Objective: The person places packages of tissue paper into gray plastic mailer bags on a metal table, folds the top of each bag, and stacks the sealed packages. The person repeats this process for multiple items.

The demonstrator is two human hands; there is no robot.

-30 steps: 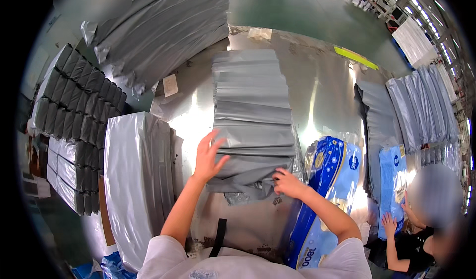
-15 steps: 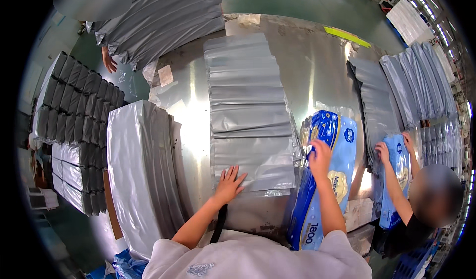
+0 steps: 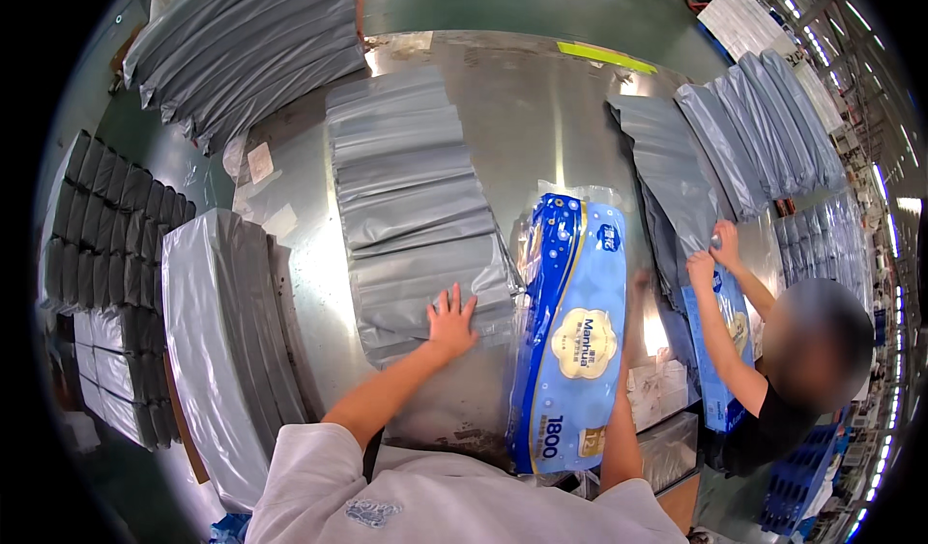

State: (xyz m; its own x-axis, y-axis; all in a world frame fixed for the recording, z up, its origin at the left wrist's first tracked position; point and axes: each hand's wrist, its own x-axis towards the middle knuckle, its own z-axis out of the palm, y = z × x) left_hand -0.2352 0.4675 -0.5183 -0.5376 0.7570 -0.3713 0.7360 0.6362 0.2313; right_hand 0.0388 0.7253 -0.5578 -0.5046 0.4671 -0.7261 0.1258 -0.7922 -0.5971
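Observation:
My left hand (image 3: 451, 324) lies flat with fingers spread on the near, right part of a row of overlapping grey plastic bags (image 3: 411, 206). To the right of the bags is a long blue plastic-wrapped pack (image 3: 577, 351) with a pale label, its near end close to my body. My right forearm (image 3: 623, 438) runs up along the right side of this pack. The pack hides my right hand, so its fingers do not show.
A person at right grips a grey bag (image 3: 670, 148) above another blue pack (image 3: 715, 360). Grey bags (image 3: 237, 302) are stacked at left, dark wrapped bundles (image 3: 106, 225) beyond. More grey bags (image 3: 251, 42) cover the far left. Yellow tape (image 3: 606, 57) marks the metal table's (image 3: 512, 90) far edge.
My left hand has slid right across the grey bags. My right hand has gone from the blue pack's left edge to behind its right side. The co-worker's hands have moved up onto a grey bag.

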